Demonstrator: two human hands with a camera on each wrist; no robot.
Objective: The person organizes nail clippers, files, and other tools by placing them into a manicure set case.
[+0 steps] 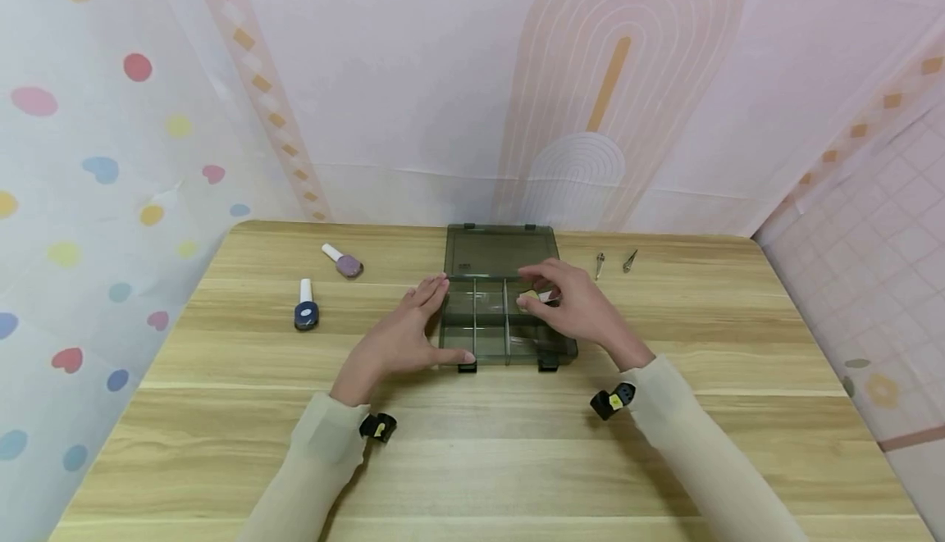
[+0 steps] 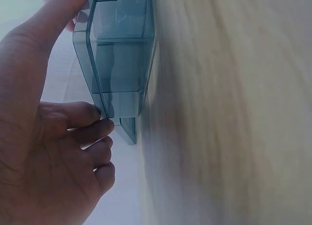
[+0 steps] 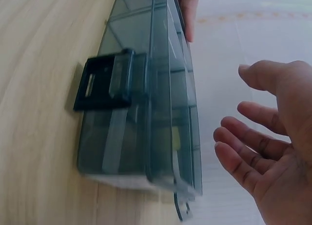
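Three Angles on One Box (image 1: 490,339)

From high over the tabletop (image 1: 502,460), the head camera looks forward and down, taking in left hand (image 1: 402,337), right hand (image 1: 579,304) and backdrop (image 1: 413,75). Close and low, the left-wrist camera (image 1: 379,427) faces the box's left wall, tabletop tipped to frame right; the right-wrist camera (image 1: 609,404), also near, faces the latched front, tabletop at frame left. All three share the box.

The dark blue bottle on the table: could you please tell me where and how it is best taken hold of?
The dark blue bottle is probably best pinched across its broad body, with the left hand coming from above: it lies on the table, its narrower white cap points toward the far edge, and both sides are free.
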